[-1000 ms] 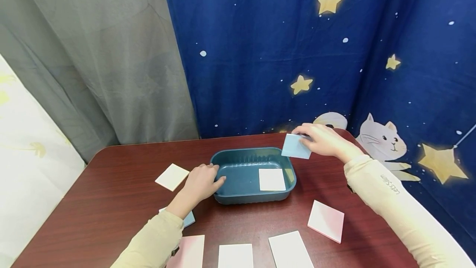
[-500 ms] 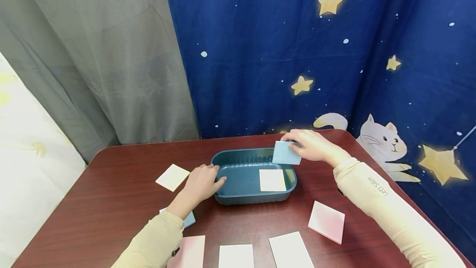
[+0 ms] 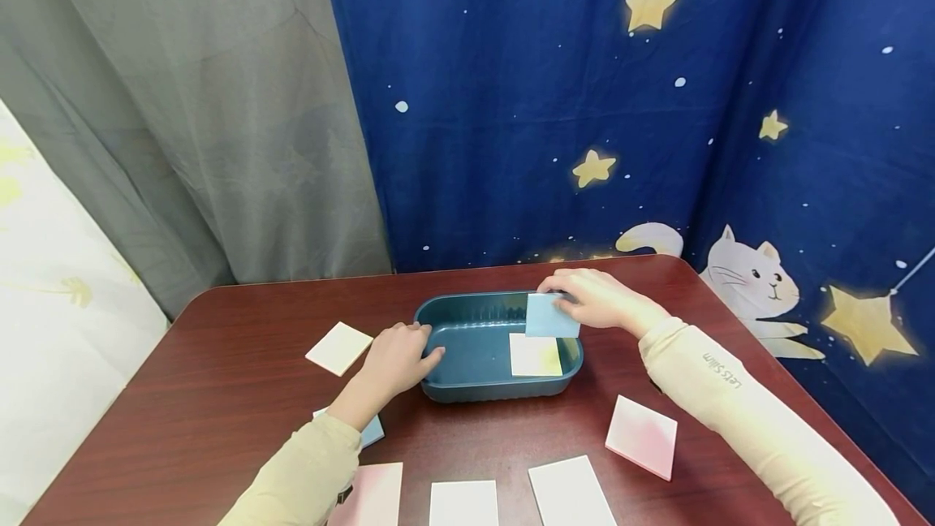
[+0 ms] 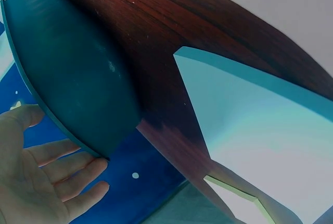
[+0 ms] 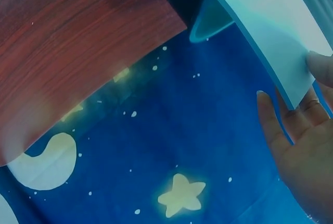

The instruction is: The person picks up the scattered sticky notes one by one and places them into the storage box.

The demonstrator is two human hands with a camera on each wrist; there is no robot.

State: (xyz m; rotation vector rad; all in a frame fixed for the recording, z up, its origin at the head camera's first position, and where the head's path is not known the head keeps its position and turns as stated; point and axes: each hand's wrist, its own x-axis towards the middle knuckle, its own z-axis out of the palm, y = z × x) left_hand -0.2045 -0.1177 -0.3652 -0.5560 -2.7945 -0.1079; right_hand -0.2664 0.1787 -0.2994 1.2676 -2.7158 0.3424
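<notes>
My right hand [image 3: 595, 299] pinches a light blue sticky note pad [image 3: 548, 316] between thumb and fingers, tilted over the right end of a dark teal plastic bin [image 3: 489, 390]. In the right wrist view the thumb lies on the face of the pad [image 5: 281, 31], fingers behind. Inside the bin, at its right side, lies a pale yellow pad [image 3: 536, 360], its far edge overlapped by the blue one. My left hand [image 3: 397, 357] rests at the bin's left rim; the left wrist view shows its extended fingers [image 4: 78, 174] touching the rim.
Around the bin on the dark red table [image 3: 219, 396] lie a cream pad [image 3: 339, 347], a blue pad [image 3: 372, 430] partly under the left forearm, pink pads [image 3: 643, 437] [image 3: 378, 493] and whitish pads [image 3: 463, 503] [image 3: 573, 493]. Curtains [image 3: 511, 104] hang behind the table.
My right hand has moved left and down with the blue sticky note pad, from beyond the bin's right corner to over its right end. The left hand stays put.
</notes>
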